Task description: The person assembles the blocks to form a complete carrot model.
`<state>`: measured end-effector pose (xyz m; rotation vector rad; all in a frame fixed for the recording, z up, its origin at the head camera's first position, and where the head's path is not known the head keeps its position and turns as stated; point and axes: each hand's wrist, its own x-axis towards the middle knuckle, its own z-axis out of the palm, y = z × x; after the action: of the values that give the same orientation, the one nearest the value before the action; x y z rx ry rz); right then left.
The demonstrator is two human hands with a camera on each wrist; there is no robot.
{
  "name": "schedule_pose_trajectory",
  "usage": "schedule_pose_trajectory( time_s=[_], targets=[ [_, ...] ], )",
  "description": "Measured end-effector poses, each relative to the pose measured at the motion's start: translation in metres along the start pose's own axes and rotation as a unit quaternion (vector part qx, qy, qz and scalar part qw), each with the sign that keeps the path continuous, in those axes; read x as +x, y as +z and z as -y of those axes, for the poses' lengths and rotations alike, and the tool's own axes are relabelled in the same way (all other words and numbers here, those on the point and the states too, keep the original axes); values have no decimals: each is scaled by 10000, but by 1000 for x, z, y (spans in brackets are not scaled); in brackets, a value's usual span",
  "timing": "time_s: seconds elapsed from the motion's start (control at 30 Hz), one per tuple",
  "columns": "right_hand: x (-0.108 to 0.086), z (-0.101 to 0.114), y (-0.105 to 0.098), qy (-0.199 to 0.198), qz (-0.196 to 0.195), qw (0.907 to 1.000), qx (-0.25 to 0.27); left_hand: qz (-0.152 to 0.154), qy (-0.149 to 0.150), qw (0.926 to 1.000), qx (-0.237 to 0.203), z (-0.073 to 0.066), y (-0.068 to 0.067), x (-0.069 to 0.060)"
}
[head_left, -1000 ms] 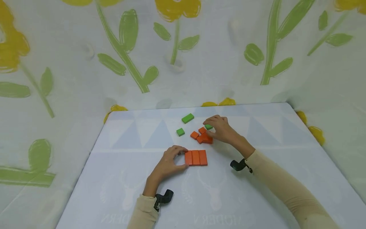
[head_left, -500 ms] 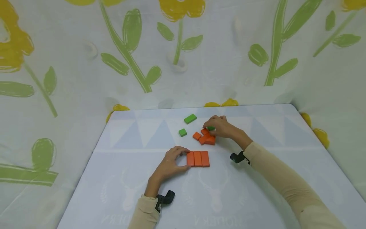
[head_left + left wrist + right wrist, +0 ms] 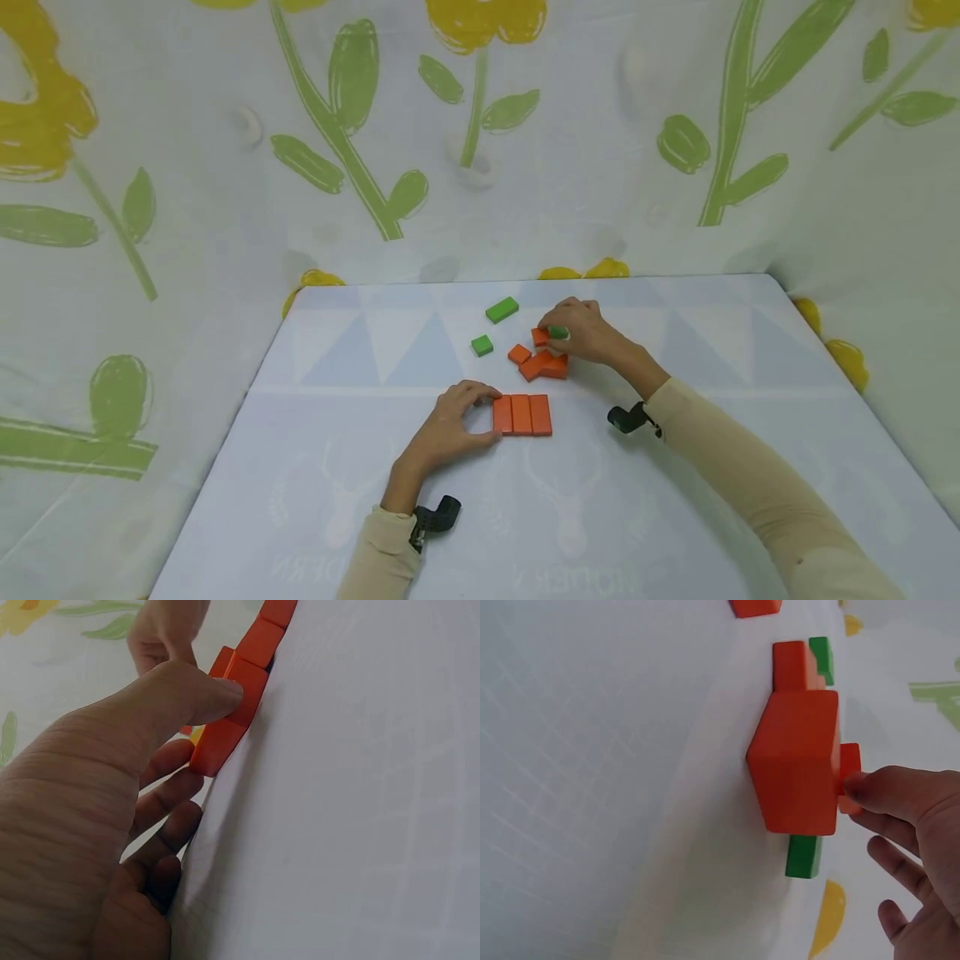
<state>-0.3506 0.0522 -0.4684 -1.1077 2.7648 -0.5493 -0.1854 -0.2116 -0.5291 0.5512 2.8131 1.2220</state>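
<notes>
My left hand (image 3: 444, 427) grips the leftmost of three orange blocks (image 3: 521, 415) lying side by side, thumb at its near end and fingertips at its far end. In the left wrist view the thumb presses an orange block (image 3: 246, 684). Farther back, my right hand (image 3: 587, 332) pinches a small orange block (image 3: 539, 337), also visible at the thumb tip (image 3: 850, 761) in the right wrist view. Just in front lie larger orange blocks (image 3: 553, 367) and another small orange block (image 3: 519, 354). A green block (image 3: 558, 332) shows partly under the right hand.
On the white table (image 3: 360, 467), a long green block (image 3: 502, 310) and a small green block (image 3: 482, 345) lie left of the orange pile. A flower-printed cloth (image 3: 570, 167) stands behind the table. Black wrist cameras sit on both wrists.
The head view has shifted slightly. My right fingers have closed on the small orange block, which sits slightly farther back from the pile. The left hand keeps its grip in place.
</notes>
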Motion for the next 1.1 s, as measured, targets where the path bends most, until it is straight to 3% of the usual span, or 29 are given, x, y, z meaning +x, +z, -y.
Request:
schedule_pose_trajectory(
  time_s=[0.13,0.43,0.7,1.1],
  targets=[
    [-9,7,0,20,-294,9993,215,-37,2,10000,-72,-1,-1,0],
    [-40,29,1,-417,-886,9949,249,-295,417,9982,-299,6,-1,2],
    [-67,51,7,-724,-1242,9883,506,-263,367,9987,-245,8,0,2],
    [-96,88,20,-1173,-1438,9819,390,-248,283,9991,-220,3,1,0]
  ],
)
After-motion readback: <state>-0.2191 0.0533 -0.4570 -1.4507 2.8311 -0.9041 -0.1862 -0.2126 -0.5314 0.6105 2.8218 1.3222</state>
